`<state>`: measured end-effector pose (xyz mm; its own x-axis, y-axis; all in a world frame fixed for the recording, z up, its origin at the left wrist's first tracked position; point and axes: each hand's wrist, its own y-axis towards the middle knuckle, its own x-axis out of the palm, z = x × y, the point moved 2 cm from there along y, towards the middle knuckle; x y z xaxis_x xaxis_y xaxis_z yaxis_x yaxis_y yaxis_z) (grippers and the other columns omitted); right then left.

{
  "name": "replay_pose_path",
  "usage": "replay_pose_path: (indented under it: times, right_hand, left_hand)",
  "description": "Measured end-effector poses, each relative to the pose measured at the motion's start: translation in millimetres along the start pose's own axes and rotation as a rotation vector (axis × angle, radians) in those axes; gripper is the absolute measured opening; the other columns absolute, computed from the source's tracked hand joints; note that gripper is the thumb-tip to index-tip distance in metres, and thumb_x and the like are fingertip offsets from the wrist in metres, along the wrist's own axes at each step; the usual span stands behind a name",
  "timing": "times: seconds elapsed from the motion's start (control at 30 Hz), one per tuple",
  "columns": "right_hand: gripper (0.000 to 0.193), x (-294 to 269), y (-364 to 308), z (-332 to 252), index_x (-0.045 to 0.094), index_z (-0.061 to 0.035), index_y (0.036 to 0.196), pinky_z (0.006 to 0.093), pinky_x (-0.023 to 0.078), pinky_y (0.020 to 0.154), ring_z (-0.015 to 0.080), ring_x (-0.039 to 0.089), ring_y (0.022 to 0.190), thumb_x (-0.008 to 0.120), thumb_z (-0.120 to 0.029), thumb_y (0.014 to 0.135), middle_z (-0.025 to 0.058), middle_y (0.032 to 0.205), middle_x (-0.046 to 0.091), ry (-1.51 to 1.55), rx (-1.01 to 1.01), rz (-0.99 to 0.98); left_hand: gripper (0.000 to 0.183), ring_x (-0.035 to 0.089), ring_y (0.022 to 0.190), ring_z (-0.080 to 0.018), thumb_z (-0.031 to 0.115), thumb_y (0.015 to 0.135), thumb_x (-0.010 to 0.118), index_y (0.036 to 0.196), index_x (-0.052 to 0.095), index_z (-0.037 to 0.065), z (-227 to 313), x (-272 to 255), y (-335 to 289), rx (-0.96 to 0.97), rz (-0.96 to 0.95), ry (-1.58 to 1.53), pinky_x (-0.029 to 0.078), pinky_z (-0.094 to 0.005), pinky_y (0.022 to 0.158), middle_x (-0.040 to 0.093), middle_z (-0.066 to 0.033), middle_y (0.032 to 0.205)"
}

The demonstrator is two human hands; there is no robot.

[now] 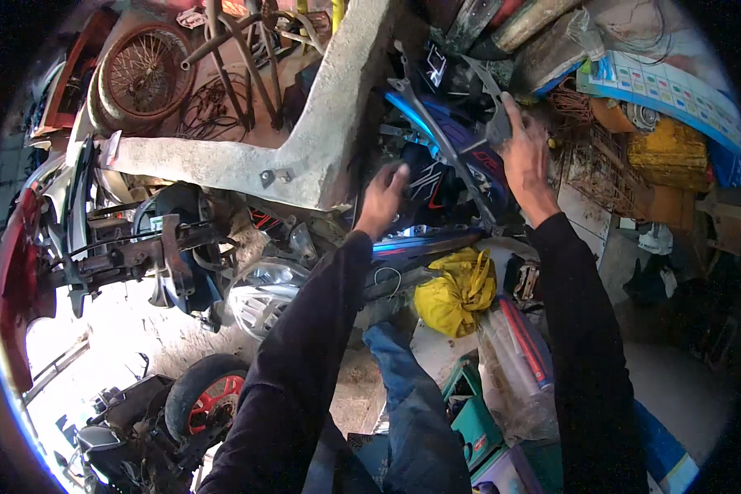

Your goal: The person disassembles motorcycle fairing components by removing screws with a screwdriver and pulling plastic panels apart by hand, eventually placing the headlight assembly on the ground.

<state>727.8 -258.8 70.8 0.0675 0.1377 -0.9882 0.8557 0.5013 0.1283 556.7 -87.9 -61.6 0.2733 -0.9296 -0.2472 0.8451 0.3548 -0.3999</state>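
My right hand is closed on a dark grey plastic panel, apparently a piece of motorcycle bodywork. My left hand is over the heap of parts, its fingers curled and smeared by motion; whether anything is in them does not show. Between the hands lie a dark blue fairing panel with red marks and a black panel with white and orange lines. A long dark strut-like part crosses them. Nearer to me is a glossy blue trim piece.
A concrete ledge runs left of my hands. Below lie a yellow bag, a clear headlight and a green box. A spoked wheel leans at the far left; a motorcycle wheel stands lower left. A yellow block is at right.
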Motion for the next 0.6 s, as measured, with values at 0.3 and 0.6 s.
replay_pose_path:
  times: [0.3,0.6]
  right_hand:
    - [0.080,-105,29,-117,0.037,-0.0323,0.138,0.0445,0.045,0.087,0.0355,0.051,0.099,0.051,0.011,0.072,0.0147,0.103,0.056,0.160,-0.479,0.381]
    - [0.049,-118,75,-227,0.054,-0.0119,0.120,0.0409,0.041,0.096,0.0323,0.048,0.113,0.048,0.006,0.075,0.0142,0.120,0.053,0.163,-0.704,0.423]
  left_hand:
    - [0.051,0.061,0.088,-0.0218,0.035,0.092,0.052,0.127,0.042,0.000,155,-98,-52,0.173,-0.032,-0.812,0.053,-0.0390,0.077,0.058,-0.0133,0.106]
    - [0.017,0.058,0.100,-0.0300,0.005,0.092,0.046,0.107,0.050,-0.002,127,-162,-75,0.104,-0.006,-1.394,0.051,-0.0487,0.089,0.057,-0.0161,0.110]
